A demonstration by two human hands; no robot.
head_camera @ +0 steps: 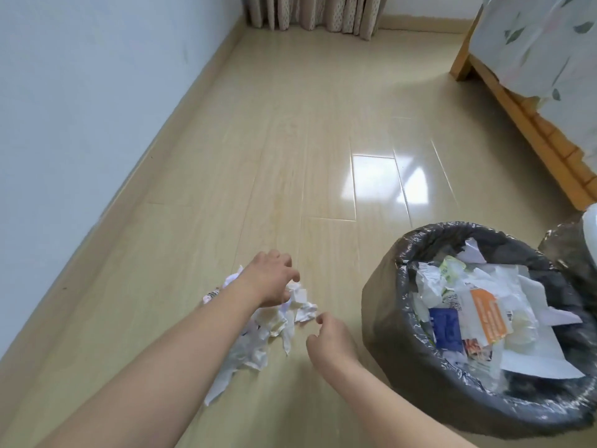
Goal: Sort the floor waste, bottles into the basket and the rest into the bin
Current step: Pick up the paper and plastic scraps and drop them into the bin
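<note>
Paper scraps [268,331] lie in a crumpled heap on the pale wooden floor [290,156], white and torn, some with print on them. My left hand [269,279] reaches over the far side of the heap with the fingers bent downward onto the top pieces; whether they have hold of any I cannot tell, since the back of the hand hides the fingertips. My right hand [329,337] hangs just beside the near right edge of the heap, fingers loosely curled, thumb and forefinger close together, with nothing in it. To the right stands the bin [384,321], lined with a black bag and already well filled with paper, wrappers, an orange packet and a blue one. A wooden bed frame [523,124] runs along the far right, and curtains [310,11] hang at the end of the room.
</note>
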